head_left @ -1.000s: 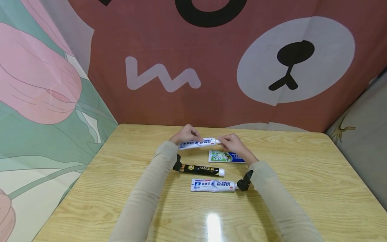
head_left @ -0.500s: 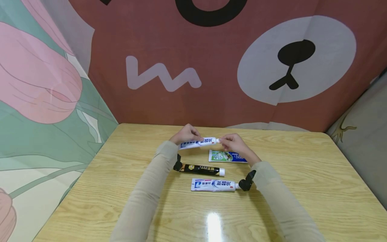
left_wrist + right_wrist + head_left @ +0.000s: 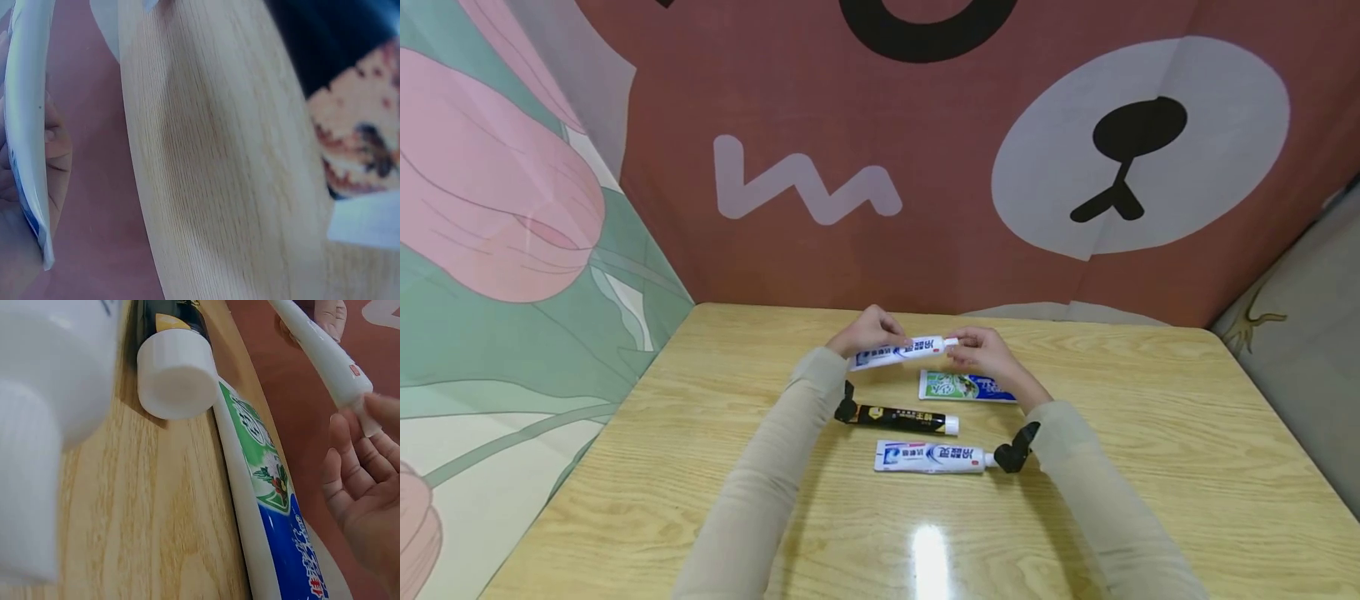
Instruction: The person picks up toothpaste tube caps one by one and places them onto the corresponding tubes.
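A white toothpaste tube (image 3: 925,347) with blue lettering is held up over the far part of the table, cap end to the right. My left hand (image 3: 868,332) grips its body, thumb on the near side; the left wrist view shows the tube (image 3: 28,112) edge-on against the palm. At the other end, my right hand (image 3: 988,358) has its thumb and fingers around the white cap (image 3: 369,425), the remaining fingers spread below. Below the hands lie a green-and-blue toothpaste tube (image 3: 958,386), a black toothpaste tube (image 3: 902,420) and a second white toothpaste tube (image 3: 928,457).
The wooden table (image 3: 1112,467) stretches toward me and to both sides. Behind it hangs a red-brown cloth (image 3: 940,258) with a cartoon bear, and a floral cloth (image 3: 497,350) covers the left side. A black wrist camera (image 3: 1017,448) overlaps the near tube's cap.
The held tube has shifted slightly right and up. My right fingers have changed position at the cap, and more of its white shows now. The tubes on the table lie as before.
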Action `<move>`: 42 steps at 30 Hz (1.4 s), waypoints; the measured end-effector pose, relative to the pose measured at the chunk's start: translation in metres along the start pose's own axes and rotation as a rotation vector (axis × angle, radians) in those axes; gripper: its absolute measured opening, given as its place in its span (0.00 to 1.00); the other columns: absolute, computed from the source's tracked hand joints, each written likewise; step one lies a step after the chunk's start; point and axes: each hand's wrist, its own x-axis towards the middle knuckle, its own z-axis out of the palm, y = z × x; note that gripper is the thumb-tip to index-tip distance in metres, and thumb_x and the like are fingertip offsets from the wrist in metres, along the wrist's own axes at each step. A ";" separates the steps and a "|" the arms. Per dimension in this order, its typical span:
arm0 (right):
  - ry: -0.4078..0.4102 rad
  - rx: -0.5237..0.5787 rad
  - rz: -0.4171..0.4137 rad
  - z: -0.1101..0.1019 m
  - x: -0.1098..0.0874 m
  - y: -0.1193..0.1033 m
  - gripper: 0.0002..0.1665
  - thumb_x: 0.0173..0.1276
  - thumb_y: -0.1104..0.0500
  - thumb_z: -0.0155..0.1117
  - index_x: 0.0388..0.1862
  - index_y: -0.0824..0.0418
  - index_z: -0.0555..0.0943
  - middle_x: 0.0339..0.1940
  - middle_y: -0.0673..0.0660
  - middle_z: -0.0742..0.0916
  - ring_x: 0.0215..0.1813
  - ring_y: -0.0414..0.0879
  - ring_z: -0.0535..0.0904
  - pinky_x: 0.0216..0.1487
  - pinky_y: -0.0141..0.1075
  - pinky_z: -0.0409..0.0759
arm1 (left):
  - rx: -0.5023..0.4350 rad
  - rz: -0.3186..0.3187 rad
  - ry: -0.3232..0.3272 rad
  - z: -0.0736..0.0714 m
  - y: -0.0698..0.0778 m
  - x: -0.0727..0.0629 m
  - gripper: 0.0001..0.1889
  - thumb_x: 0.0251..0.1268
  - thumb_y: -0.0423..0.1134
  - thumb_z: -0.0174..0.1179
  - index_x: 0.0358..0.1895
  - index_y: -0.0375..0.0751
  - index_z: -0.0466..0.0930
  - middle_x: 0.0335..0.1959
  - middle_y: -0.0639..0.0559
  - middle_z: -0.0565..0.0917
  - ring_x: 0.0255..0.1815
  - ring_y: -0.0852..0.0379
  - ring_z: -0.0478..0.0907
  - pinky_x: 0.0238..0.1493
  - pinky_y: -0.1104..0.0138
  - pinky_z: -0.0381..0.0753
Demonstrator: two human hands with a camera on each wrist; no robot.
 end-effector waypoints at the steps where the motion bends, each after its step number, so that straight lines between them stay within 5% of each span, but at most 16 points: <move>1: -0.009 0.007 -0.003 0.000 0.000 0.000 0.18 0.65 0.63 0.58 0.49 0.75 0.73 0.30 0.56 0.82 0.31 0.46 0.78 0.37 0.39 0.80 | 0.000 -0.001 0.000 0.000 0.000 0.000 0.09 0.53 0.42 0.66 0.32 0.39 0.86 0.26 0.50 0.84 0.24 0.54 0.79 0.25 0.67 0.78; 7: -0.012 -0.024 0.018 -0.003 0.003 0.006 0.22 0.69 0.55 0.53 0.40 0.77 0.75 0.21 0.57 0.81 0.22 0.41 0.75 0.26 0.32 0.77 | -0.005 0.006 -0.016 0.002 0.004 0.000 0.10 0.54 0.42 0.65 0.33 0.38 0.85 0.26 0.50 0.84 0.24 0.54 0.79 0.26 0.67 0.79; 13: 0.005 -0.059 0.033 -0.001 0.003 0.005 0.32 0.70 0.46 0.49 0.42 0.79 0.75 0.20 0.58 0.80 0.20 0.41 0.74 0.24 0.31 0.76 | -0.015 -0.002 -0.009 0.002 0.004 -0.002 0.11 0.54 0.41 0.65 0.35 0.37 0.85 0.28 0.49 0.84 0.25 0.54 0.79 0.27 0.66 0.79; 23: 0.049 -0.057 -0.026 -0.003 0.000 0.005 0.12 0.65 0.63 0.58 0.43 0.72 0.75 0.29 0.61 0.82 0.29 0.49 0.77 0.31 0.35 0.79 | -0.024 -0.017 -0.001 0.000 -0.003 -0.003 0.11 0.54 0.42 0.66 0.35 0.38 0.85 0.29 0.50 0.84 0.25 0.54 0.79 0.27 0.67 0.79; 29: 0.052 -0.079 0.010 -0.001 -0.001 0.003 0.16 0.68 0.59 0.55 0.42 0.75 0.76 0.28 0.71 0.79 0.23 0.43 0.74 0.25 0.30 0.75 | -0.009 -0.008 -0.007 0.000 -0.003 -0.004 0.11 0.54 0.43 0.65 0.34 0.38 0.85 0.29 0.50 0.84 0.25 0.54 0.79 0.26 0.67 0.79; 36: 0.025 -0.102 0.036 0.003 -0.002 0.000 0.18 0.65 0.62 0.59 0.48 0.74 0.74 0.34 0.64 0.81 0.37 0.55 0.79 0.35 0.35 0.80 | -0.015 -0.019 0.000 -0.001 -0.008 -0.004 0.10 0.54 0.41 0.65 0.35 0.38 0.85 0.28 0.49 0.84 0.24 0.54 0.79 0.25 0.68 0.78; 42: 0.015 -0.078 0.048 0.003 -0.001 0.000 0.14 0.65 0.64 0.58 0.44 0.74 0.74 0.34 0.68 0.80 0.34 0.53 0.79 0.35 0.38 0.80 | -0.001 -0.015 -0.003 -0.002 -0.005 -0.004 0.10 0.53 0.43 0.66 0.33 0.39 0.85 0.27 0.50 0.84 0.24 0.54 0.79 0.26 0.68 0.78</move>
